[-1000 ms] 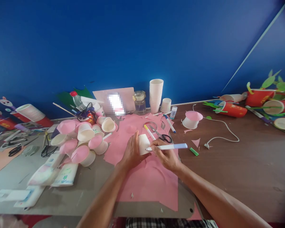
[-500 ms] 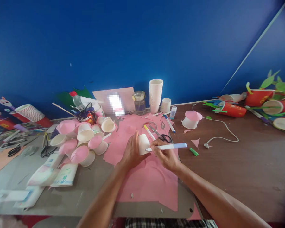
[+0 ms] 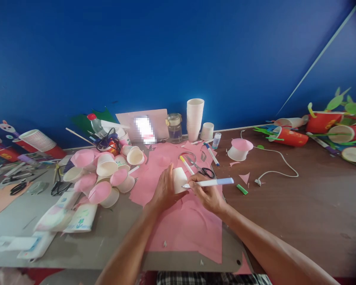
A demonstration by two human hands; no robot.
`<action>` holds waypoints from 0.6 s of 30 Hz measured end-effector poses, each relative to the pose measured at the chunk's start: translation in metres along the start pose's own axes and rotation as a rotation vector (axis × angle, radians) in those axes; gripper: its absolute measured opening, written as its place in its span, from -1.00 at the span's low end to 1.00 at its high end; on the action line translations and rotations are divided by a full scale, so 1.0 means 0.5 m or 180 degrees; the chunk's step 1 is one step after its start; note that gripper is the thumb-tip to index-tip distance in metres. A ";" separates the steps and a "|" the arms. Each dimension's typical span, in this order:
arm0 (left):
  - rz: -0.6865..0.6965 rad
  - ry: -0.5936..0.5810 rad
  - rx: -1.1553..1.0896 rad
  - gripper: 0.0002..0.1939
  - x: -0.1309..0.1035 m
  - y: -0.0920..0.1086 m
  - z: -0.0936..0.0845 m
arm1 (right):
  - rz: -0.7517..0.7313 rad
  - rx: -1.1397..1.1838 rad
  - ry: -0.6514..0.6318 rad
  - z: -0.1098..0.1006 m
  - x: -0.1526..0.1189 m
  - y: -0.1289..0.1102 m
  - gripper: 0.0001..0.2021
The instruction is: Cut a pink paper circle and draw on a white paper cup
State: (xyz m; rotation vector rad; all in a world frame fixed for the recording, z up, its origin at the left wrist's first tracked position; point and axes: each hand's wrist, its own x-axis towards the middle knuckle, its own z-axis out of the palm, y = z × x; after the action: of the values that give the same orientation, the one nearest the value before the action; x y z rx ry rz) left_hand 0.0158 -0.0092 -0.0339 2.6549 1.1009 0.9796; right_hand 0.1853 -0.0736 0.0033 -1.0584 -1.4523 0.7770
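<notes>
My left hand curled round a cup from the left; my right hand pinched a pen, tip pointing left

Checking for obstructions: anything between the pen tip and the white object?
Nothing visible: in view, the tip of the pen overlaps the white object. The left grip holds its left side, leaving that face open. Scissors lie beyond the right grip, out of line.

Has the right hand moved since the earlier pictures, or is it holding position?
No, not visibly: the right hand sits in the same place just below the scissors in the view, with no clear shift either way.
</notes>
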 end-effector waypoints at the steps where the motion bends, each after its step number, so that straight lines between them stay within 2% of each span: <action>1: 0.0005 -0.0005 -0.0002 0.07 0.000 0.000 0.000 | 0.0000 -0.0004 -0.0001 0.000 0.000 0.000 -0.78; 18: 0.0021 0.0023 -0.0044 0.06 0.001 0.000 0.001 | -0.0033 -0.0061 0.0051 0.000 0.000 0.001 -0.79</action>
State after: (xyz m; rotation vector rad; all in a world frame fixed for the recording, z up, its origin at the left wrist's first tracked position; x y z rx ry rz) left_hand 0.0162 -0.0091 -0.0340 2.6480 1.0835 0.9952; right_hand 0.1853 -0.0733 0.0025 -1.0684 -1.4531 0.7470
